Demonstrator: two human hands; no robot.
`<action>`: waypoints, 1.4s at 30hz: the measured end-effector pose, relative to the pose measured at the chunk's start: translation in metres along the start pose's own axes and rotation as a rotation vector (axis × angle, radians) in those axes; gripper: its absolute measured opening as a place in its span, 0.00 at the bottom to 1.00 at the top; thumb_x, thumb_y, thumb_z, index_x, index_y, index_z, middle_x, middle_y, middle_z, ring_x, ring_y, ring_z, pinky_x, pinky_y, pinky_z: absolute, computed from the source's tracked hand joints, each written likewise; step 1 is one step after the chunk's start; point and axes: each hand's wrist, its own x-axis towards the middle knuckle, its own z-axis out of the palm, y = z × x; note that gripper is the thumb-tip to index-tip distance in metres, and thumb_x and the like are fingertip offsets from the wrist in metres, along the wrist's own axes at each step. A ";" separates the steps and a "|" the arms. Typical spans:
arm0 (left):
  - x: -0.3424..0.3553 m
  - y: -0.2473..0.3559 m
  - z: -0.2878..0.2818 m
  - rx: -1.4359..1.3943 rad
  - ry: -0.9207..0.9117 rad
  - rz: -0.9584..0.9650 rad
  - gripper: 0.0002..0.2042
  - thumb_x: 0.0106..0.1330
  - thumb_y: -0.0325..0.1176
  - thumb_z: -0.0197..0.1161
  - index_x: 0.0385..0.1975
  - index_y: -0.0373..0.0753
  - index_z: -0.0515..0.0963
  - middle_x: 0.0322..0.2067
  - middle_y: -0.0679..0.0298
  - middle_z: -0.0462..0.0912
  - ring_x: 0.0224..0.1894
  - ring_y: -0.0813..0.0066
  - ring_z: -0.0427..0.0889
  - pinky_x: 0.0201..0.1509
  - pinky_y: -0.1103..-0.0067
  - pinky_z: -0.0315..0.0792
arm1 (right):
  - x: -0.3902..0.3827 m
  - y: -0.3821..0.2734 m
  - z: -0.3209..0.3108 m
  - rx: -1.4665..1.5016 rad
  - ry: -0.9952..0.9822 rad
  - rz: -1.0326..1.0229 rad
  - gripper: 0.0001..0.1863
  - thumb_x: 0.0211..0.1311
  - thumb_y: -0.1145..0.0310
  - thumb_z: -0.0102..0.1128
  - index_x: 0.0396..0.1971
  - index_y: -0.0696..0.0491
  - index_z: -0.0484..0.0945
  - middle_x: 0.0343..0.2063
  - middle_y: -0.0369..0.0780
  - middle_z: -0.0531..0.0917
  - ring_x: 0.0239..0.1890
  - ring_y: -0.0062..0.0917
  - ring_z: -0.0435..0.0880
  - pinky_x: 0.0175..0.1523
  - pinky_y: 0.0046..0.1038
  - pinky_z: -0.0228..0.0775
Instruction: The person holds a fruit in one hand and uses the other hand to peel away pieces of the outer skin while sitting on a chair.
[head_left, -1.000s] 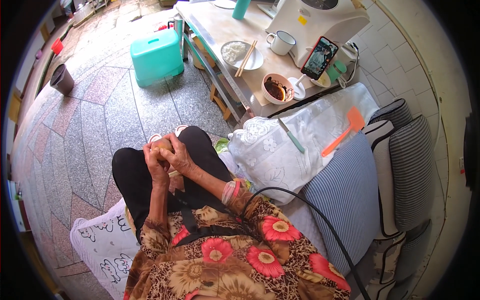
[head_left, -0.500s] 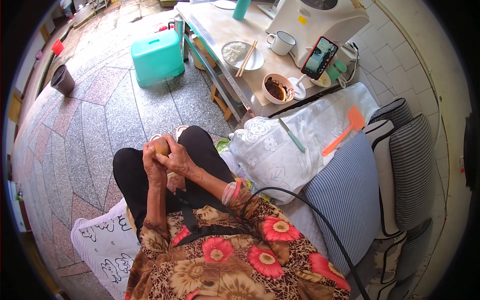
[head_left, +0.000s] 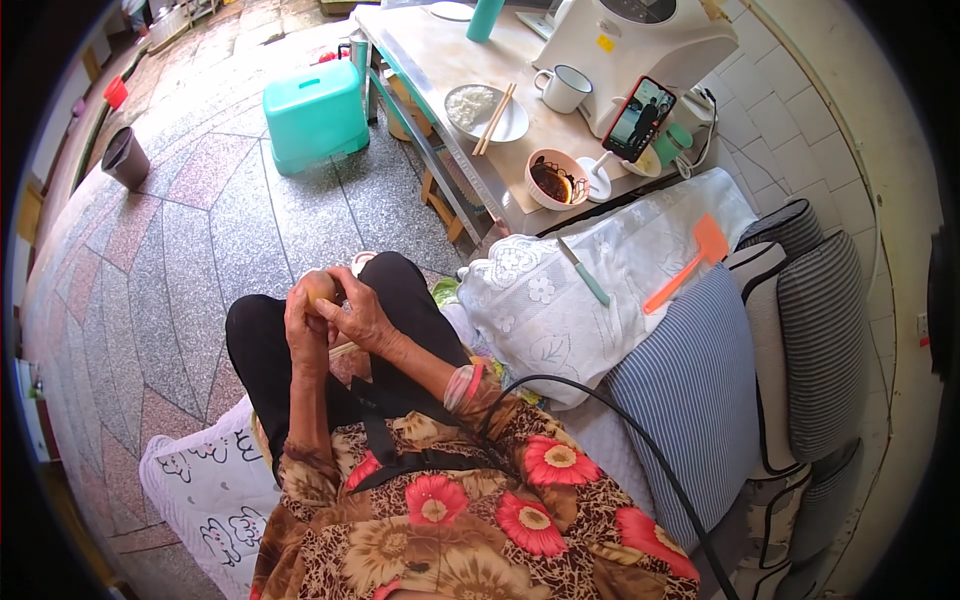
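Above my lap both hands come together round a small, roundish yellow-brown thing. It could be a fruit or a potato; its kind does not show clearly. My left hand is closed on its left side, fingers curled. From the other side my right hand grips it, thumb pressed near its lower edge. The fingers cover much of it. To the right, a knife with a pale green handle and an orange spatula lie on a white lace cloth, apart from my hands.
On the table stand a bowl of rice with chopsticks, an enamel mug, a pink bowl of dark sauce and a propped phone. A turquoise stool stands on the floor. Striped cushions lie at right.
Both hands have lifted slightly away from me, and the round thing has shifted with them. The right fingers have changed their hold. Knife and spatula stay in place.
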 end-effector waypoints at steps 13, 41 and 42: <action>-0.006 0.008 0.003 0.118 0.026 0.077 0.16 0.64 0.48 0.49 0.33 0.39 0.72 0.14 0.75 0.66 0.10 0.91 0.57 0.11 0.90 0.47 | 0.002 0.004 -0.005 0.091 -0.106 0.089 0.31 0.57 0.48 0.55 0.48 0.61 0.64 0.37 0.46 0.76 0.42 0.28 0.76 0.47 0.29 0.68; 0.002 -0.004 -0.007 0.020 -0.022 0.045 0.16 0.60 0.45 0.51 0.36 0.37 0.69 0.19 0.73 0.67 0.11 0.91 0.58 0.11 0.91 0.50 | 0.003 0.006 0.004 0.057 0.011 0.003 0.21 0.54 0.60 0.58 0.40 0.59 0.65 0.29 0.44 0.75 0.32 0.26 0.76 0.38 0.29 0.71; 0.003 -0.001 -0.007 0.022 -0.059 0.049 0.16 0.60 0.45 0.51 0.35 0.38 0.69 0.19 0.73 0.67 0.11 0.91 0.59 0.11 0.91 0.50 | 0.004 0.010 0.003 0.082 -0.003 0.023 0.22 0.54 0.59 0.59 0.40 0.59 0.65 0.29 0.43 0.75 0.33 0.26 0.76 0.38 0.28 0.71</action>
